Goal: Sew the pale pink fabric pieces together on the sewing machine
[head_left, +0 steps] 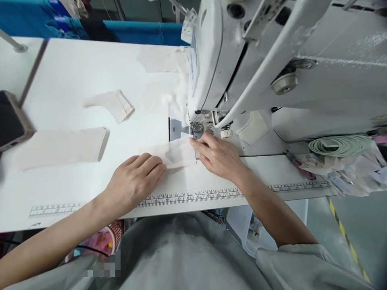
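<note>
A thin white fabric piece (181, 151) lies across the sewing machine's plate, its right end just in front of the presser foot. With fingers curled together, my left hand (133, 181) grips the left end of this fabric; the thumb is hidden. My right hand (219, 155) pinches the upper right corner, index fingertip close to the needle area. The white sewing machine (208, 60) stands over the cloth. Left of it on the table are a long pale fabric strip (66, 147) and a small curved fabric piece (110, 104).
A printed ruler (193, 197) runs along the table's front edge. At the right lie snips (302, 166), a coil of green tape (338, 144) and a pale fabric stack (253, 127). A phone (13, 121) sits at the far left. Below are a red basket (116, 231) and plastic bin (242, 221).
</note>
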Tool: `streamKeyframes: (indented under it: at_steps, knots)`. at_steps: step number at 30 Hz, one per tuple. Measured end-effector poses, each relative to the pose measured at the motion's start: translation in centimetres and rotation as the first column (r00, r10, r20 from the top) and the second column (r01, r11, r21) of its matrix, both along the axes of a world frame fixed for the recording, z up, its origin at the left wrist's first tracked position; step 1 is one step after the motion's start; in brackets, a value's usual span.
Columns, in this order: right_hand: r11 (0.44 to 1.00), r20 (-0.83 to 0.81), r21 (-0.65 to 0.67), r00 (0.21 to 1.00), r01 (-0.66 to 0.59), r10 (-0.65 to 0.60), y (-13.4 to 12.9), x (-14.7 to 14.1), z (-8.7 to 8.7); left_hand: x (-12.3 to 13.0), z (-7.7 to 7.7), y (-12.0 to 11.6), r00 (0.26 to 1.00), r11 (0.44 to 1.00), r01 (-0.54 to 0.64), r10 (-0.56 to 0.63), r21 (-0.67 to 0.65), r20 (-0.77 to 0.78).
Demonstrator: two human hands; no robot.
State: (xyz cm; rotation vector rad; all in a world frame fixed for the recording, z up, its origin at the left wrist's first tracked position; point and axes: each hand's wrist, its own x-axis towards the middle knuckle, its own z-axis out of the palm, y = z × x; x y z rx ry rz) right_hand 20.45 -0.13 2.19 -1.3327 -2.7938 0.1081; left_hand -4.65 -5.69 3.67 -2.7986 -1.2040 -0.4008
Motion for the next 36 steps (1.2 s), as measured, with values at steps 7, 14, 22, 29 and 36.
streamKeyframes:
  at_steps: [7,14,22,29,36]
  knots:
    - [1.0,0.022,-0.003,1.0,-0.003,0.003,0.0,-0.1,0.1,0.1,0.1,0.0,0.998,0.997,0.039,-0.035,0.063,-0.058]
    - [1.0,0.04,-0.008,0.999,0.012,-0.012,-0.2,-0.5,0.2,0.4,0.4,0.1,0.995,0.994,0.101,-0.102,0.031,0.022]
    - [0.999,-0.165,-0.001,0.986,0.033,-0.033,0.1,3.3,1.5,3.1,1.6,0.1,0.955,0.967,0.248,-0.255,0.064,0.153]
    - [0.948,-0.364,-0.018,0.881,0.319,-0.303,1.7,13.0,1.2,9.5,1.9,2.1,0.895,0.918,0.37,-0.31,-0.144,0.32]
    - [0.966,-0.319,0.065,0.922,0.251,-0.218,2.6,13.7,-0.5,18.0,-0.7,8.8,0.957,0.957,0.184,-0.123,-0.224,0.262]
